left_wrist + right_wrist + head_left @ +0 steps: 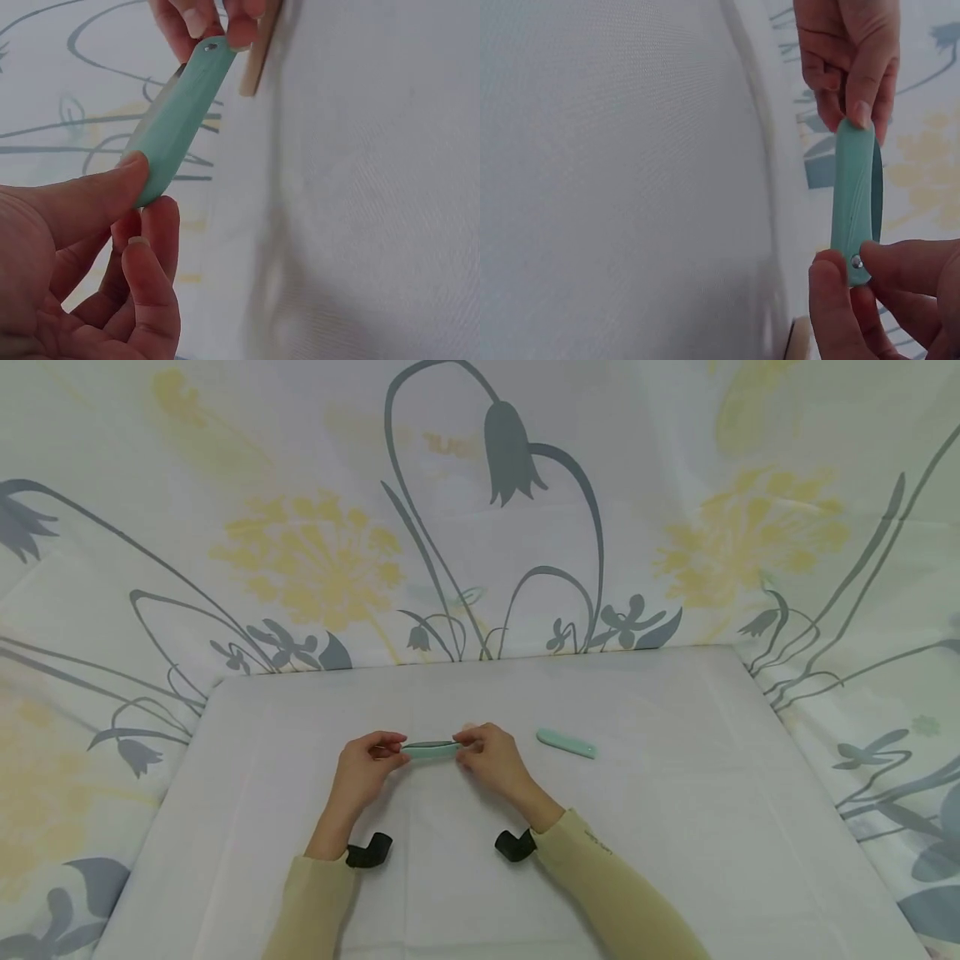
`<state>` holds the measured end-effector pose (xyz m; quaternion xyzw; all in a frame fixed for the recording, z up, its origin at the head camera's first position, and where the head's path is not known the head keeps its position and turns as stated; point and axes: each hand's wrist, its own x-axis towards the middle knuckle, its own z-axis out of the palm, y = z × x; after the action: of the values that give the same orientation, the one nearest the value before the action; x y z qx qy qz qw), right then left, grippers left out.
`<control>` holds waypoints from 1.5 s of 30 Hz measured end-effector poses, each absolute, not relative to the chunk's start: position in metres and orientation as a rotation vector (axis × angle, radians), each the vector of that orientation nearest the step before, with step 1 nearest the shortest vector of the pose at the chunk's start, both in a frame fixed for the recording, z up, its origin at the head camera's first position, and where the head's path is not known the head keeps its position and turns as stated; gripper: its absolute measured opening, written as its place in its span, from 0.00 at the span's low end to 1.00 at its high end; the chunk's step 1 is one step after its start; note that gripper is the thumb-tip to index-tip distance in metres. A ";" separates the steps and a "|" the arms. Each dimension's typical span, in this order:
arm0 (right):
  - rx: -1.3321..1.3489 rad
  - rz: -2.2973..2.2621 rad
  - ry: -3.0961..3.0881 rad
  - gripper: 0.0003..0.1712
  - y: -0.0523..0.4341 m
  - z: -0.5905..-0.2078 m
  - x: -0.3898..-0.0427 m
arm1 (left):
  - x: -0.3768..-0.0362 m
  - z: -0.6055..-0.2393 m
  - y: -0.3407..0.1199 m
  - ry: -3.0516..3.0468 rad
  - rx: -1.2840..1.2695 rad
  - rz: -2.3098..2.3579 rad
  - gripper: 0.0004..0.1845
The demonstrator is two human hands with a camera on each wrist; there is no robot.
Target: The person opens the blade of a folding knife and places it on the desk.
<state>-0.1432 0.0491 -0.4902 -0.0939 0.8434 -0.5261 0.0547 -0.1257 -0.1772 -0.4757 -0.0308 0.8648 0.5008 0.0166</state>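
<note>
Folding knife (431,750), we reckon, held above our white worktop (652,827). We pinch the plain end in our left hand (367,768), the other in our right hand (491,764), fingers closed right onto it. Second mint handle (564,743) lies to the right. Seems we're opening or folding the blade (878,195), can't tell which; next move probably wants a firm pinch by the rivet (856,261).

Pale khaki sleeves (618,885) and rounded black wrist devices (369,851) are worn.
</note>
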 end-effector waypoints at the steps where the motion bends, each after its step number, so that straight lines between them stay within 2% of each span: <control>1: -0.281 -1.623 2.547 0.12 0.050 -0.489 -0.143 | -0.125 -0.474 -0.177 2.676 -0.093 1.573 0.14; 10: -0.250 -1.782 2.383 0.07 0.056 -0.485 -0.143 | -0.117 -0.467 -0.174 2.593 0.002 1.674 0.16; 17: -0.278 -1.750 2.394 0.05 0.066 -0.477 -0.136 | -0.111 -0.462 -0.169 2.539 0.074 1.690 0.14; 28: -0.308 -1.740 2.390 0.06 0.079 -0.472 -0.123 | -0.106 -0.468 -0.162 2.399 0.079 1.784 0.12; 39: -0.473 -1.586 2.579 0.07 0.105 -0.466 -0.108 | -0.095 -0.470 -0.141 2.360 0.032 1.782 0.10; 45: -0.524 -1.591 2.582 0.08 0.115 -0.463 -0.103 | -0.087 -0.456 -0.130 2.361 0.055 1.784 0.08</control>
<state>-0.1032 0.1153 -0.4634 -0.1701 0.8384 -0.5168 0.0318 -0.0872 -0.1298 -0.4557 0.0184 0.7944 0.6003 0.0906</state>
